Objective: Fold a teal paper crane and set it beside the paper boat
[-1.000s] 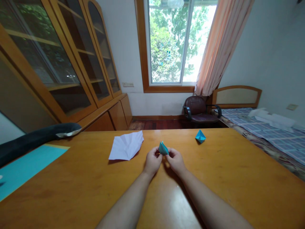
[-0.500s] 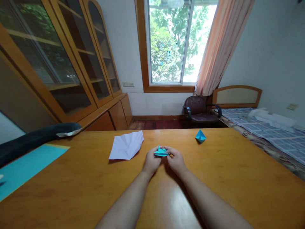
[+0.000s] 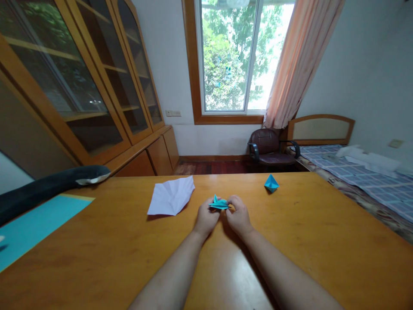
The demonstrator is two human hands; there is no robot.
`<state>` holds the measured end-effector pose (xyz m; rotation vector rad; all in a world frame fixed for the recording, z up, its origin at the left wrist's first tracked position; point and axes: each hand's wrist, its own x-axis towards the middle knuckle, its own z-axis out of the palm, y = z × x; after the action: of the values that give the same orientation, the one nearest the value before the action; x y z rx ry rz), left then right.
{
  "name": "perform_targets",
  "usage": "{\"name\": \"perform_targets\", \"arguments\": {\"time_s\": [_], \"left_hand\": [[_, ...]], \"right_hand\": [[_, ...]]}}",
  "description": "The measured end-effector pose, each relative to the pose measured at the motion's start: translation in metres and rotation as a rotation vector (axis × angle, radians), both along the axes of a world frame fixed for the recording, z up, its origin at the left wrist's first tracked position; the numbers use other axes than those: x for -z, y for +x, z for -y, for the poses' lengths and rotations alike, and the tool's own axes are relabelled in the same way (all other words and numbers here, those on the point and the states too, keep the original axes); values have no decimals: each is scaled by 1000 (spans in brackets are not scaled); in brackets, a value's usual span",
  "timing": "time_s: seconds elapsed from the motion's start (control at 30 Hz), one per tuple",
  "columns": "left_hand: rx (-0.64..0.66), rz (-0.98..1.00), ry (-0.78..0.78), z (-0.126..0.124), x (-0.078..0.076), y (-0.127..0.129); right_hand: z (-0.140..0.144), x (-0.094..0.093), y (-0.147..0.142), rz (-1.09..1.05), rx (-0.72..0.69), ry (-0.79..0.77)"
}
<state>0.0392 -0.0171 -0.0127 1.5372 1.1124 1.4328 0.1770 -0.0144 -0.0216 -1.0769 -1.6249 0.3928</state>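
A small folded piece of turquoise paper (image 3: 219, 204) is held between my two hands, just above the table. A pointed flap stands up at its left end. My left hand (image 3: 206, 217) is closed on the left side of the paper, its fingertips partly hidden behind it. My right hand (image 3: 238, 216) pinches the right end, with the index finger bent. To the left of my hands lies a creased sheet of white paper (image 3: 172, 196). Farther right, a blue folded paper boat (image 3: 271, 184) stands near the table's far edge.
The wooden table (image 3: 97, 254) spreads under my arms. A turquoise mat (image 3: 35, 228) with a yellow edge lies at the left, beside a dark padded object (image 3: 54, 183). Beyond the table are a brown armchair (image 3: 271, 146), a bed (image 3: 361, 172) and a glass-door cabinet (image 3: 125, 125).
The flap at the left end of the turquoise paper stands out wider now. My right index finger has lifted and shifted slightly right. My left hand has hardly moved.
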Motion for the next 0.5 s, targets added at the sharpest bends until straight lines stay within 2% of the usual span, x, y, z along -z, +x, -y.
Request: {"name": "perform_targets", "arguments": {"time_s": [0.1, 0.2, 0.27, 0.4, 0.5], "left_hand": [[15, -55, 72, -1, 3, 0], [29, -81, 97, 0, 3, 0], [37, -58, 56, 1, 1, 1], [43, 9, -71, 1, -1, 2], [76, 158, -151, -2, 0, 4]], "right_hand": [[2, 0, 0, 3, 51, -25], [5, -4, 1, 40, -52, -28], [6, -8, 1, 28, -115, -53], [4, -7, -2, -107, -129, -217], [-1, 0, -4, -265, -182, -326]]}}
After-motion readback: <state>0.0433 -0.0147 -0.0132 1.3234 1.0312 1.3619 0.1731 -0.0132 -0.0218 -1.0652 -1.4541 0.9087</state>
